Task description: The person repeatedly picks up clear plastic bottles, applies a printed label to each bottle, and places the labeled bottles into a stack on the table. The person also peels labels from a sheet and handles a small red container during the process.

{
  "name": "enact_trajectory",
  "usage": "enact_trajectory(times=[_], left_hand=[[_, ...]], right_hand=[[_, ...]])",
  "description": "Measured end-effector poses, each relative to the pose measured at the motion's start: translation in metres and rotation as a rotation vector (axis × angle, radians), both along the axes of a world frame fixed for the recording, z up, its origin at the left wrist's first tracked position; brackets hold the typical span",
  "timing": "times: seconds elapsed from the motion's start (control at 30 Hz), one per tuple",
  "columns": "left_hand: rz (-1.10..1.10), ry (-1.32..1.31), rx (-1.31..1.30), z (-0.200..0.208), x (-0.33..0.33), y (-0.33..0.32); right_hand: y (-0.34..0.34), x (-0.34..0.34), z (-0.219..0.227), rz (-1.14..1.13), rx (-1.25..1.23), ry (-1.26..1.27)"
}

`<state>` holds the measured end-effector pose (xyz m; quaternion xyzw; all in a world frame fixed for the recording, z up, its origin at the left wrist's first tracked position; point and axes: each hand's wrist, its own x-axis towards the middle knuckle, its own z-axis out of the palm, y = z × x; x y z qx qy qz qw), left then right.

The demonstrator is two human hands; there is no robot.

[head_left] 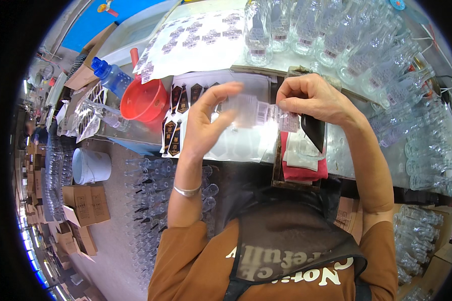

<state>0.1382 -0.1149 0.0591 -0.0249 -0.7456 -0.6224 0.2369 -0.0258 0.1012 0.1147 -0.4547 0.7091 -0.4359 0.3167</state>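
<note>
A blurry clear bottle [250, 113] is sideways over the worktop [345, 160], likely for easy reach. The left hand [204, 120] curves open by one end; the right hand [317, 99] is at the other, but I cannot tell its grip.

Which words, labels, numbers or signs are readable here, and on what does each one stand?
Shirt: large white words, partly readable, not copied out here.
Bottles: dark print and barcodes, too small to read.
White sheets: dark label print, too small.
Black labels: gold print, too small.
Clear piece in the right hand: print, too blurred.
Carton: dark print, too small.
</note>
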Motion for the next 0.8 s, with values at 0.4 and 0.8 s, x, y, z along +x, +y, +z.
enact_trajectory(times=[0.4, 0.8], left_hand=[[-0.397, -0.184, -0.174, 0.017, -0.021, 0.018], [-0.228, -0.225, -0.092, 0.009, -0.015, 0.031]], right_hand=[[0.003, 0.004, 0.023, 0.105, 0.079, -0.011], [0.011, -0.004, 0.007, 0.085, 0.105, -0.134]])
